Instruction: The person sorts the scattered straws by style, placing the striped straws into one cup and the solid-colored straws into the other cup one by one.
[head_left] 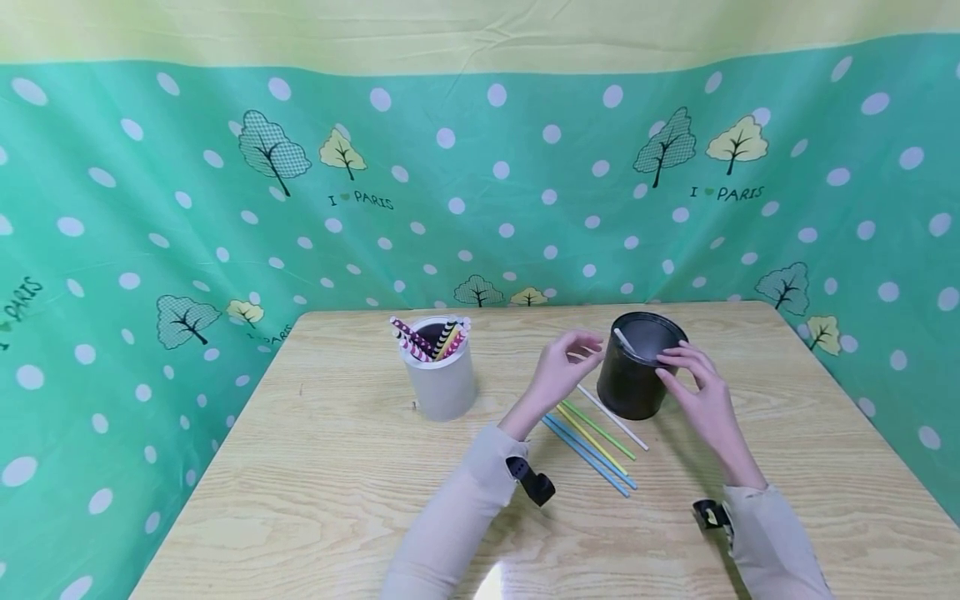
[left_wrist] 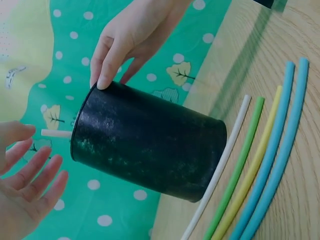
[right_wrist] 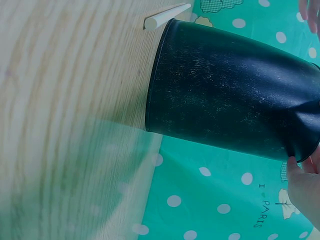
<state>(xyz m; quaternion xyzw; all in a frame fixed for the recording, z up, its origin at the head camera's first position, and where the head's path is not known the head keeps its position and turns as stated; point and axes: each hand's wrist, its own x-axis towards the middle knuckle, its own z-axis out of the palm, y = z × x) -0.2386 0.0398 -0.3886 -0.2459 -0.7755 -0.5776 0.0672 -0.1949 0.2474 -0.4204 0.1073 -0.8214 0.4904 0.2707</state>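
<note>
Black cup: upright on the wooden table, mouth upward, its outer wall scuffed (the wrist views show the marks best).
Contents: one white stick, leaning inside the black cup, its tip above the rim.
Right hand: at the black cup's right side; thumb and fingers clamped on the rim.
Left hand: just left of the black cup's rim, near the stick's tip; fingers apart and loosely bent, gripping nothing.
Loose sticks: before the black cup, roughly side by side, a white one nearest its base (contact with the base cannot be told), then a green one, a yellow one and two blue ones.
Pale cup: upright, well to the left of the black cup, holding patterned sticks.
Backdrop: behind the black cup, a green dotted cloth printed with trees.
</note>
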